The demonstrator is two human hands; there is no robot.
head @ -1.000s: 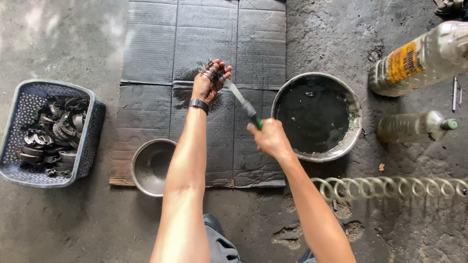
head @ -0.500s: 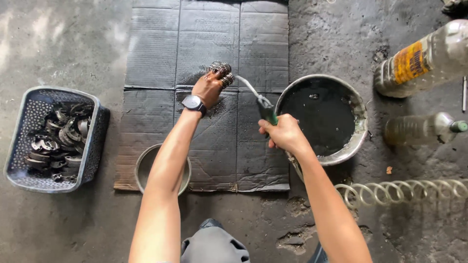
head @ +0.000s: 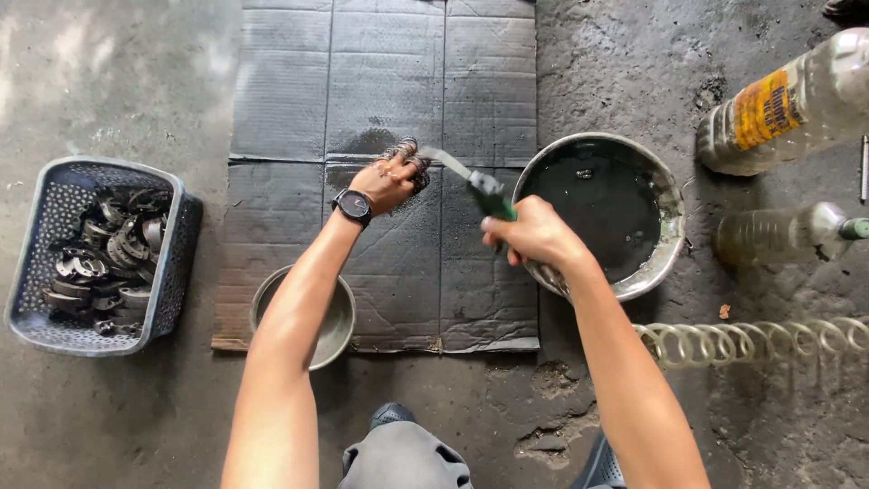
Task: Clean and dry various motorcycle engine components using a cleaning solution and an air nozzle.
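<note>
Gripping a dark toothed metal part (head: 405,156) at frame centre, the left hand (head: 387,181) curls closed around it above the cardboard mat (head: 380,81). The right hand (head: 534,235) is fisted on a green-handled brush (head: 471,179), whose tip touches the part, beside the pan of black liquid (head: 670,244).

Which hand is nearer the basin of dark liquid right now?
Right. The right hand, gripping the brush, is beside the basin's near rim; the left hand holds a greasy part farther off, over the cardboard mat.
</note>
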